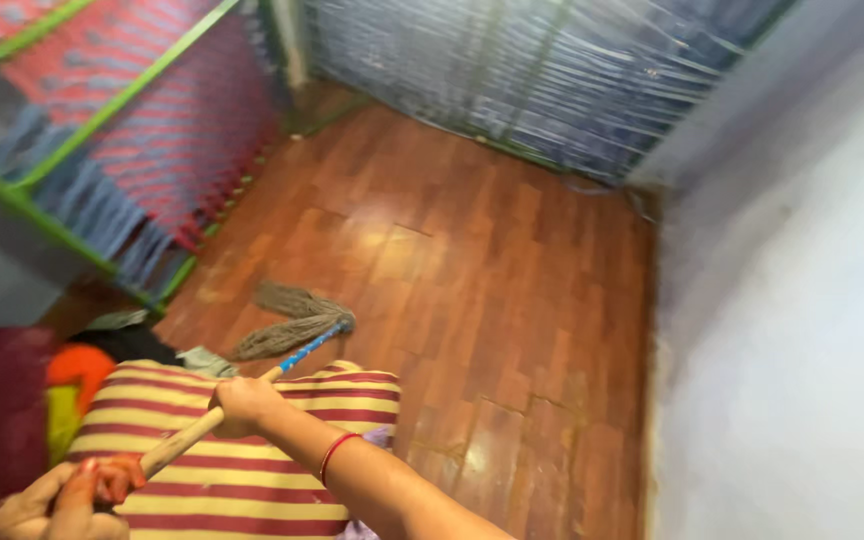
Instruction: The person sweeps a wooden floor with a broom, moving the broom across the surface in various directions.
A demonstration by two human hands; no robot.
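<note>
On the wooden floor [472,260] ahead lies the mop [287,325] — both hands' grip, right hand [242,403] and left hand [62,500], clamped on its handle.

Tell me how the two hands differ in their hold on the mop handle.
The right hand grips the wooden handle farther down, nearer the mop head; the left hand holds its upper end, at the picture's bottom edge. The right hand shows whole, with a red thread at the wrist; the left hand is partly cut off by the frame. The left hand shows red-stained fingertips; the right does not. Both are closed around the same handle.
</note>
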